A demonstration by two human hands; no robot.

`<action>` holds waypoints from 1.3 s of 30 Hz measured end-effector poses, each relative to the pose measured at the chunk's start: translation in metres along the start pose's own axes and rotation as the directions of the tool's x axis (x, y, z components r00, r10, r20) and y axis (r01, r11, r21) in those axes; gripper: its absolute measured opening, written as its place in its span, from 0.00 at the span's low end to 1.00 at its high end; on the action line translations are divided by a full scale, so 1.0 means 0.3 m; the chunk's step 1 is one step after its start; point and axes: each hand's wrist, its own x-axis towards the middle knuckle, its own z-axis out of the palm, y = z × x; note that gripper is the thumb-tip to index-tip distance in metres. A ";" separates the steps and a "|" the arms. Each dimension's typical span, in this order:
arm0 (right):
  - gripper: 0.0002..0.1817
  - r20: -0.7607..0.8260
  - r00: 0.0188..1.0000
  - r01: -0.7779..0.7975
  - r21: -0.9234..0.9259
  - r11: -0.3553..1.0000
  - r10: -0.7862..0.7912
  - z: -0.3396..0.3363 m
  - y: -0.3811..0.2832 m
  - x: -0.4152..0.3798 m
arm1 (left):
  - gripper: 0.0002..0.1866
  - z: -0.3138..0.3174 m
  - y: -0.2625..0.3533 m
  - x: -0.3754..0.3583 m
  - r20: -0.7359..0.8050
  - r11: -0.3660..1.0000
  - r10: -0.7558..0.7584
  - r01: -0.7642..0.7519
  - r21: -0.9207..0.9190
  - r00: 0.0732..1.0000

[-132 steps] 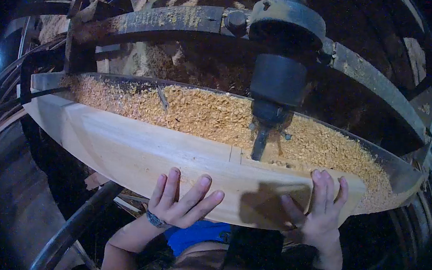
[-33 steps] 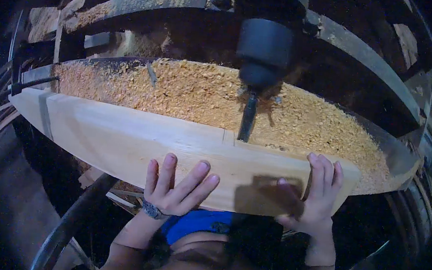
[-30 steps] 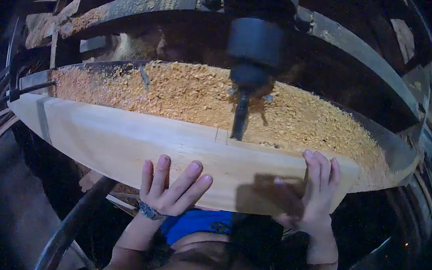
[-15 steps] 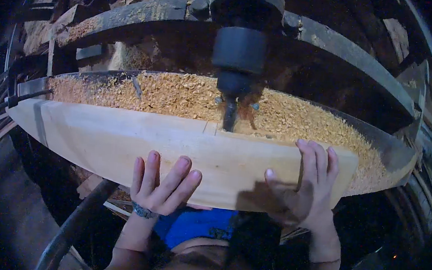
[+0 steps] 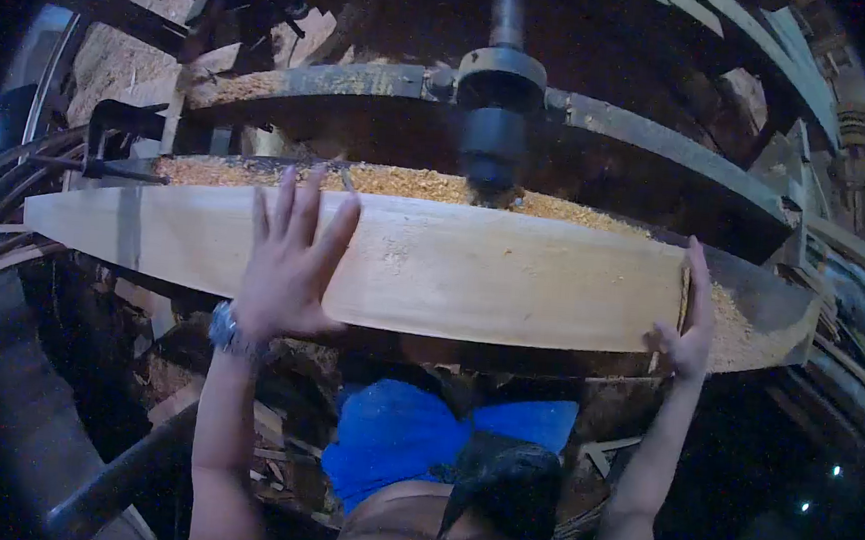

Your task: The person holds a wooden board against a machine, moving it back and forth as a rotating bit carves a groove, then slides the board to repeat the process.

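A long, pale wooden beam (image 5: pixel 512 276) lies across the drill press's work table, its left end tapering. My left hand (image 5: pixel 287 270) rests on the beam left of the middle, fingers spread and reaching its far edge. My right hand (image 5: pixel 693 318) is against the beam's right end, with fingers stretched along the end and thumb apart on the near side. Behind the beam's far edge stands the drill press chuck (image 5: pixel 494 139), blurred at its lower part. The bit's tip cannot be seen. Some wood chips lie on the beam's upper face.
Wood chips (image 5: pixel 408 183) cover the table (image 5: pixel 768 283) behind the beam. A dark clamp (image 5: pixel 110 142) sits at the table's left end. A curved bar (image 5: pixel 653 135) spans behind the chuck. A dark lever (image 5: pixel 128 464) slants at lower left.
The beam now shows a face without the pencil lines seen before. My left hand has moved farther up onto it, and my right hand has shifted to its right end. The camera view has shifted.
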 end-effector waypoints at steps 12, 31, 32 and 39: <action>0.37 -0.203 0.924 -0.190 0.495 0.848 0.325 0.074 0.163 -0.379 | 0.59 0.047 0.005 -0.163 -0.006 0.981 0.196 -0.196 -0.004 0.981; 0.28 -0.212 0.904 -0.118 0.711 0.693 0.372 0.133 0.015 -0.494 | 0.60 0.041 0.022 -0.249 -0.002 0.967 0.250 -0.250 -0.041 0.968; 0.28 -0.202 0.919 -0.094 0.721 0.687 0.338 0.122 0.004 -0.498 | 0.61 0.031 0.026 -0.248 -0.027 0.961 0.261 -0.262 -0.088 0.965; 0.26 -0.245 0.937 -0.082 0.537 0.839 0.248 0.107 0.099 -0.067 | 0.60 -0.018 -0.028 -0.001 -0.083 0.973 0.228 -0.229 -0.005 0.970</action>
